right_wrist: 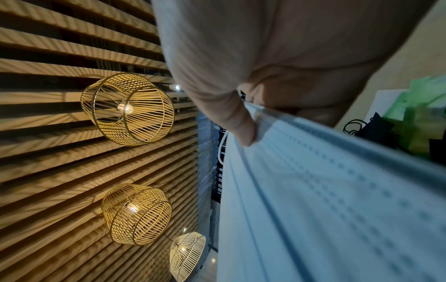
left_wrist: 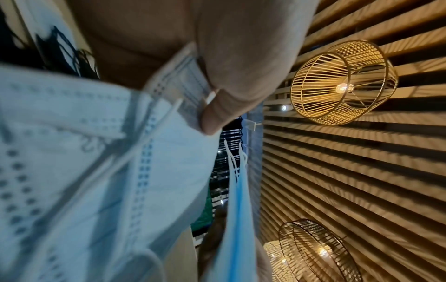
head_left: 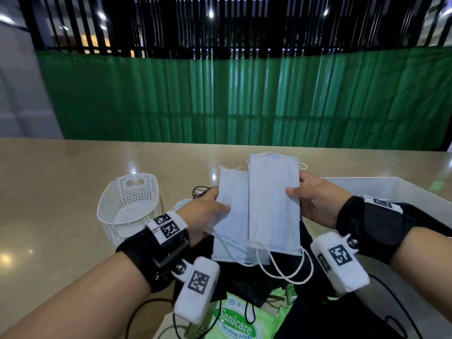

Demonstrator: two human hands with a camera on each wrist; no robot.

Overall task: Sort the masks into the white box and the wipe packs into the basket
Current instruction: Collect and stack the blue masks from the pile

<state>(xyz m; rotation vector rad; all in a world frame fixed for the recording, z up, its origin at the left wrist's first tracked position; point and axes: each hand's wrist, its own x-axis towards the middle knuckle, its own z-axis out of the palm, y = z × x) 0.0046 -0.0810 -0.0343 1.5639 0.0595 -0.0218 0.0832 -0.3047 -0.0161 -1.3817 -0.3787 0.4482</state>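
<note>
Above the pile on the table I hold two light blue masks side by side. My left hand (head_left: 210, 211) pinches the left mask (head_left: 232, 216) at its left edge, seen close in the left wrist view (left_wrist: 101, 171). My right hand (head_left: 310, 201) pinches the right mask (head_left: 274, 204) at its right edge, thumb on top (right_wrist: 325, 200). Their white ear loops hang down toward me. Below lie black masks (head_left: 247, 287) and a green wipe pack (head_left: 234, 324). The white perforated basket (head_left: 129, 199) stands at the left, the white box (head_left: 401, 189) at the right.
More green wipe packs (right_wrist: 424, 118) and black masks lie beside the box in the right wrist view. Another blue mask (head_left: 182, 204) peeks out behind my left hand. The beige table (head_left: 61, 182) stretches far left and back to a green curtain.
</note>
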